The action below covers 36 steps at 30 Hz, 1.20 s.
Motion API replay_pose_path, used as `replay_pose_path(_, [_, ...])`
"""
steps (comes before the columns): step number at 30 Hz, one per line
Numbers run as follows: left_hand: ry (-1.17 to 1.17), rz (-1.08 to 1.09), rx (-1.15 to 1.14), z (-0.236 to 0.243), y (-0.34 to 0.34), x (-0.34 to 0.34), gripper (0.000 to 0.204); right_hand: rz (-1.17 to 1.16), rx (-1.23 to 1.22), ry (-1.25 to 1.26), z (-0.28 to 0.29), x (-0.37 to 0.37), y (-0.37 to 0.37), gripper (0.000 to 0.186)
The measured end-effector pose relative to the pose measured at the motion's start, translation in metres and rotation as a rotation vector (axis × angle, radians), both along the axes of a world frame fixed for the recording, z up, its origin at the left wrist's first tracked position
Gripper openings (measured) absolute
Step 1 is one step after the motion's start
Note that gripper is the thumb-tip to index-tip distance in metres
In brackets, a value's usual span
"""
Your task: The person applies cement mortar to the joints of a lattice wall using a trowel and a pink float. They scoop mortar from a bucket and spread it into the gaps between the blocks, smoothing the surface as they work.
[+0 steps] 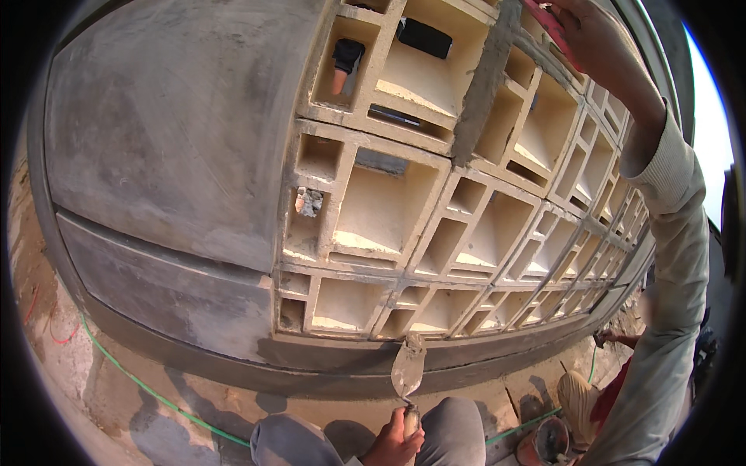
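Low in front of my knees, my left hand [395,443] is wrapped round the wooden handle of a trowel [408,368]. Its blade points up toward the wall, with some mortar on the tip. My right arm reaches up along the right side. High on the wall, my right hand [587,29] grips a red, flat-looking piece [553,28] whose kind I cannot make out. It is held at the upper blocks of a cream breeze-block screen [371,203]. Below it and to its left, a band of grey mortar [483,85] runs down a joint between blocks.
Smooth grey plastered wall [171,132] fills the left side, above a ledge [311,353]. A green hose [144,394] crosses the ground. At lower right, a co-worker [579,404] crouches beside a bucket [544,444]. Behind the screen, another person's arm [342,68] shows through an opening.
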<state>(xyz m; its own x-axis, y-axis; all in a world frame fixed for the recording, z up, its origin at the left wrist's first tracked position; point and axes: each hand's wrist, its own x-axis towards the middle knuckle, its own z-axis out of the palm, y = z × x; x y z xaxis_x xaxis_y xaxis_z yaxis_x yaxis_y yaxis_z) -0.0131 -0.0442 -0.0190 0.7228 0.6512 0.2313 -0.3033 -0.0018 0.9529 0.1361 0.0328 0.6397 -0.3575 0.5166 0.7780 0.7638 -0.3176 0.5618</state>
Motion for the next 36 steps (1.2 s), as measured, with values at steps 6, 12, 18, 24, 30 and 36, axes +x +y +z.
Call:
replay_pose_path(6, [0.033,-0.059,-0.011,0.043,0.005,-0.017,0.058,-0.112,0.277,-0.102,-0.041,-0.005,0.040,0.032])
replay_pose_path(12, [0.033,0.031,0.170,0.029,0.010,-0.013,0.055,-0.007,-0.178,0.108,-0.133,-0.040,-0.007,0.027])
replay_pose_path(18, [0.072,0.067,0.046,0.058,0.001,-0.020,0.046,0.252,-0.554,0.676,-0.150,-0.060,-0.054,0.030])
replay_pose_path(24, [0.159,0.045,0.060,0.063,-0.005,-0.009,0.041,0.829,-0.404,1.369,-0.290,-0.038,-0.118,0.032])
replay_pose_path(30, [0.031,-0.177,-0.317,0.062,-0.025,-0.017,0.056,1.375,0.042,1.702,-0.348,-0.037,-0.118,0.035])
replay_pose_path(36, [-0.082,-0.051,0.290,0.069,-0.028,-0.013,0.058,1.598,0.271,1.723,-0.351,0.019,-0.133,0.041])
